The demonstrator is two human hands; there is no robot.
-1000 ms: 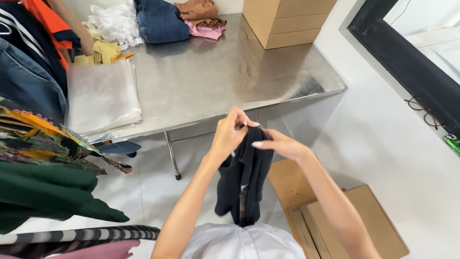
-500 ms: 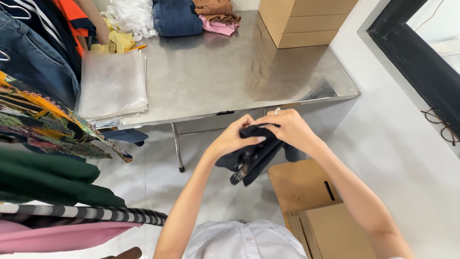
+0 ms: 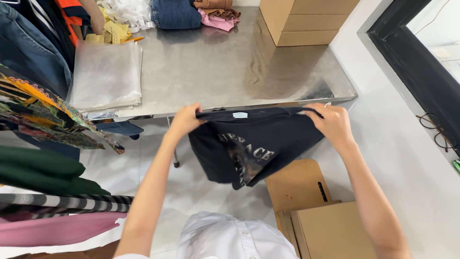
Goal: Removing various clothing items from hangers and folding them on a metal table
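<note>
I hold a black T-shirt [image 3: 249, 146] with a pale printed front stretched out in the air just in front of a steel table [image 3: 230, 72]. My left hand [image 3: 184, 120] grips its left shoulder and my right hand [image 3: 330, 122] grips its right shoulder. The neck label faces up between my hands, and the body of the shirt hangs crumpled below them. My white shirt [image 3: 230, 237] shows at the bottom of the view.
A stack of clear plastic bags [image 3: 105, 76] lies on the table's left part. Folded clothes [image 3: 191, 12], yellow tags [image 3: 112, 31] and a cardboard box [image 3: 306, 19] sit at the back. Hanging garments [image 3: 38, 144] fill the left. Cardboard boxes [image 3: 321, 216] stand on the floor by my right arm.
My hands have moved apart and spread the bunched black shirt out wide by its shoulders. The view has come closer to the table.
</note>
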